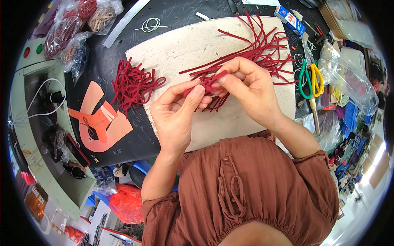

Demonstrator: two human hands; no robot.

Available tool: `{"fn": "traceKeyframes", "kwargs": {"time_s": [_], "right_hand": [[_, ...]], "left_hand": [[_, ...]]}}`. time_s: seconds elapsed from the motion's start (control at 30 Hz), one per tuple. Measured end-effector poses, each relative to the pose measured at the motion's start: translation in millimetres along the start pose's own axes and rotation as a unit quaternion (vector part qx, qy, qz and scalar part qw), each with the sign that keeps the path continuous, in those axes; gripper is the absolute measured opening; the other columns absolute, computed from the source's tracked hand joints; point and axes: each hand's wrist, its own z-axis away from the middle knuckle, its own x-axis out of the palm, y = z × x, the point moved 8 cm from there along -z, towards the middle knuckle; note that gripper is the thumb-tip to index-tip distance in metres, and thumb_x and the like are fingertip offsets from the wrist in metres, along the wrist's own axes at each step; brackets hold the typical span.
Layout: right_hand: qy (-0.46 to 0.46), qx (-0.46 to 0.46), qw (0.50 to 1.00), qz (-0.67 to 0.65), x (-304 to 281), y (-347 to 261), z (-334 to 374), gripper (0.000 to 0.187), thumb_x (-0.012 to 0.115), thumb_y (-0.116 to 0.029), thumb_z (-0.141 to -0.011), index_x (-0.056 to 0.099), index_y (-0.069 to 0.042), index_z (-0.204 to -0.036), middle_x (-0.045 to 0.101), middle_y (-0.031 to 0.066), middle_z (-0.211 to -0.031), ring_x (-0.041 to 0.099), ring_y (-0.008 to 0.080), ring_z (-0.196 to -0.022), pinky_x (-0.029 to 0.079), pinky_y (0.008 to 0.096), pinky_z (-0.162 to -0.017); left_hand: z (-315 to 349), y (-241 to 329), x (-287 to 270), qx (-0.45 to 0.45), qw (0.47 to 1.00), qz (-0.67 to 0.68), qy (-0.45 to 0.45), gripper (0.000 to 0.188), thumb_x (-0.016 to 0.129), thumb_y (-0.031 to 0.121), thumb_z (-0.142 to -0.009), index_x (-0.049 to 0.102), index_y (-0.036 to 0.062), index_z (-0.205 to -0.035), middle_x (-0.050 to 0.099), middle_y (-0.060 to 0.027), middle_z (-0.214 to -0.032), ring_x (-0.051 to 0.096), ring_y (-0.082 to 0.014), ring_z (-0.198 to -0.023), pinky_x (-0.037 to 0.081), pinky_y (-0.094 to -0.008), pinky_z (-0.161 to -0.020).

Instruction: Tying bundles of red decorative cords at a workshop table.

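Observation:
Dark red cord runs between my two hands over a pale board. My left hand pinches one part of it between thumb and forefinger. With thumb and fingers closed, my right hand grips a short end of the same cord. How the cord is looped or knotted there is partly hidden by my fingers. Beyond my right hand a spread bundle of loose dark red cords lies on the pale board. Left of my left hand sits a heap of looped red cords.
Orange-pink cut pattern pieces lie on the black table at left. Scissors with green and yellow handles and a blue-white box are at right. Plastic bags of cord sit at far left, near a pale metal machine frame.

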Motion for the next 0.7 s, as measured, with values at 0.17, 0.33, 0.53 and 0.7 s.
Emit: {"fn": "traceKeyframes", "kwargs": {"time_s": [0.17, 0.33, 0.53, 0.7], "right_hand": [[-0.051, 0.024, 0.998, -0.01, 8.3, -0.6, -2.8, 0.013, 0.057, -0.009, -0.084, 0.057, 0.002, -0.09, 0.061, 0.0045, -0.081, 0.058, 0.0069, -0.072, 0.048, 0.0206, -0.063], [-0.051, -0.102, 0.979, 0.167, 8.1, -17.7, -1.6, 0.011, 0.063, -0.008, -0.079, 0.061, 0.001, -0.085, 0.061, 0.0028, -0.08, 0.056, 0.0067, -0.069, 0.046, 0.02, -0.061], [-0.045, -0.073, 0.994, 0.065, 6.4, -9.8, -2.5, 0.009, 0.063, -0.006, -0.077, 0.061, 0.001, -0.082, 0.06, 0.0019, -0.077, 0.054, 0.006, -0.069, 0.045, 0.0205, -0.061], [-0.035, -0.041, 0.997, 0.058, 5.2, -7.9, -0.8, 0.008, 0.061, -0.006, -0.079, 0.061, 0.001, -0.084, 0.06, 0.0024, -0.078, 0.054, 0.0067, -0.07, 0.044, 0.0206, -0.063]], "left_hand": [[-0.3, 5.9, -1.0, 0.037, 0.999, -0.021, 0.017, 0.015, 0.06, 0.001, -0.081, 0.059, -0.0044, -0.095, 0.062, -0.0097, -0.078, 0.061, -0.0133, -0.064, 0.048, -0.0208, -0.059], [0.5, -6.2, 2.0, -0.074, 0.99, 0.115, -0.017, 0.017, 0.06, 0.006, -0.083, 0.058, -0.0036, -0.096, 0.062, -0.0095, -0.081, 0.061, -0.0129, -0.066, 0.048, -0.0204, -0.06], [7.1, -15.3, 11.8, -0.145, 0.966, 0.209, -0.036, 0.017, 0.059, 0.007, -0.083, 0.058, -0.0013, -0.098, 0.061, -0.0071, -0.081, 0.057, -0.0113, -0.064, 0.044, -0.0208, -0.058], [4.6, -5.5, 7.2, -0.084, 0.972, 0.22, 0.001, 0.013, 0.056, 0.007, -0.085, 0.058, 0.0, -0.096, 0.06, -0.0059, -0.083, 0.051, -0.0083, -0.062, 0.04, -0.0178, -0.056]]}}
